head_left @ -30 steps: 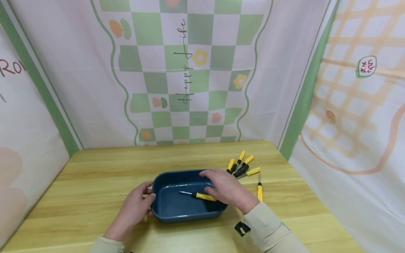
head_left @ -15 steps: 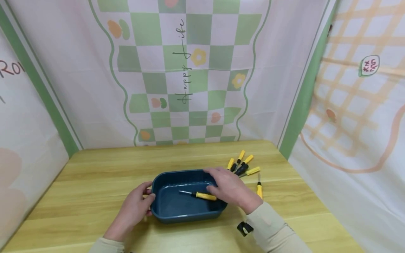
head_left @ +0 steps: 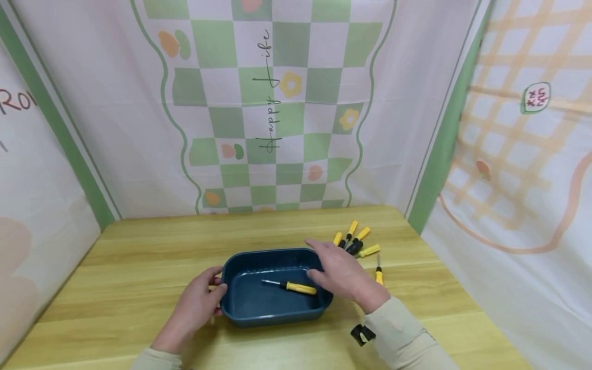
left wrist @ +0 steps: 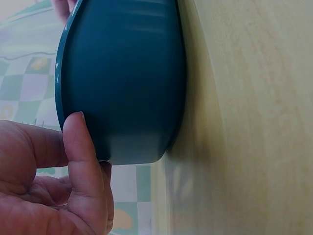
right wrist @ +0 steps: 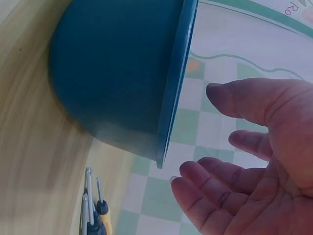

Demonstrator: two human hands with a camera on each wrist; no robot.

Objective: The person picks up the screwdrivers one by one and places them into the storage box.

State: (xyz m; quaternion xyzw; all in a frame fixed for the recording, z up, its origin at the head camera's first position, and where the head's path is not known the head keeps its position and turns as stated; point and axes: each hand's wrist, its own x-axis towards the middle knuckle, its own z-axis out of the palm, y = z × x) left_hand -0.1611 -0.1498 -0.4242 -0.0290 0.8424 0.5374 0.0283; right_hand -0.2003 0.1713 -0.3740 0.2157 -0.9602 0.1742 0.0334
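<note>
A dark blue rectangular basin (head_left: pixel 253 302) stands on the table, with one yellow-and-black screwdriver (head_left: pixel 300 288) lying inside. At its left end, my left hand (head_left: pixel 198 300) pinches the rim. The left wrist view shows a finger (left wrist: pixel 80 144) of that hand against the outer wall. Over the basin's right end is my right hand (head_left: pixel 342 275), holding nothing. In the right wrist view, its loosely bent fingers (right wrist: pixel 215 188) and thumb are spread apart beside the rim, with a gap to it.
Several yellow-handled screwdrivers (head_left: pixel 363 234) lie in a loose cluster behind my right hand. Another screwdriver (head_left: pixel 379 276) lies nearer, right of the wrist. The wooden table (head_left: pixel 152 246) is enclosed by patterned cloth walls (head_left: pixel 291 128).
My right hand has drawn a little up and to the right, away from the basin's rim, and its fingers have spread. The left hand, basin and screwdriver inside have not visibly moved.
</note>
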